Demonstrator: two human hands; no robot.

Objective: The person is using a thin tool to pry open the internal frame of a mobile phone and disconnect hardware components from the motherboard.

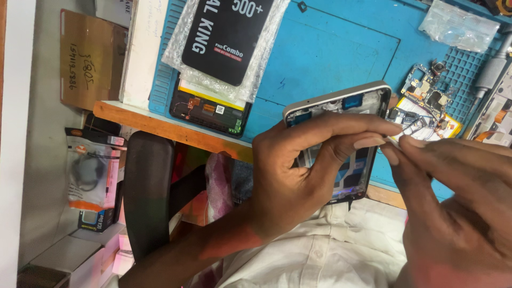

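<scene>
While the left hand [298, 181] grips an opened smartphone frame with a pale metal rim and exposed dark internals [341, 106] at the centre of the frame, its fingers are curled round the phone's body, the index finger and thumb stretched toward the right edge. The right hand [458, 213] fills the lower right of the frame; its thumb and forefinger are pinched together right beside the left hand's fingertips, at the phone's right edge. Something small and thin seems to sit in that pinch, but it is too hidden to tell what.

The phone is held in the air above the edge of the table, tilted, with its open back facing the camera.

Behind it, a blue silicone work mat with a gridded border [330, 48] covers the table [160, 125], whose wooden edge runs across the middle left. At the top centre lies a black flat box wrapped in clear bubble film [224, 37], resting on a dark phone display panel with orange flex connectors [208, 112]. At the upper right lie a bare green-and-gold circuit board [426, 90] and a clear plastic bag [458, 24]. A brown cardboard piece [90, 58] sits at the upper left. Below the hands shows a white shirt [330, 250].
</scene>
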